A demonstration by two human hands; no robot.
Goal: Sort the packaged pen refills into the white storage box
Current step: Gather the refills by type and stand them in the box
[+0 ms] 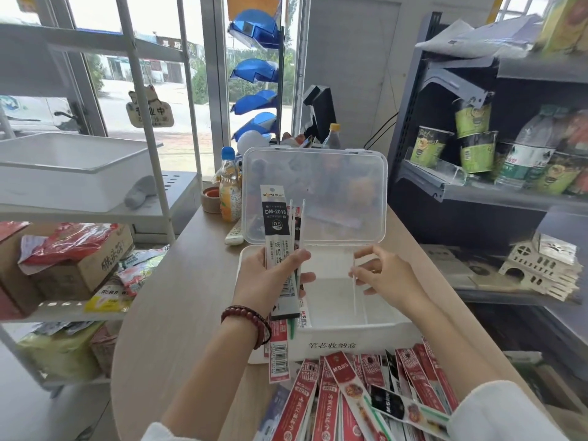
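Note:
The white storage box (pixel 334 343) stands open on the wooden table, its clear lid (pixel 315 192) tilted up at the back. My left hand (pixel 267 281) grips a bunch of packaged pen refills (pixel 276 224) upright over the box's left side; the front pack is black and white. My right hand (pixel 386 275) hovers over the box, fingers lightly pinching a thin white divider (pixel 353 291) that stands upright inside. A pile of red and black refill packs (pixel 366 396) lies on the table in front of the box.
A juice bottle (pixel 229 186) and a tape roll (pixel 211 198) stand behind the box on the left. Dark shelves (pixel 477 192) with cup noodles and bottles rise at the right. A white rack with a tub (pixel 73 167) and cartons stands at the left.

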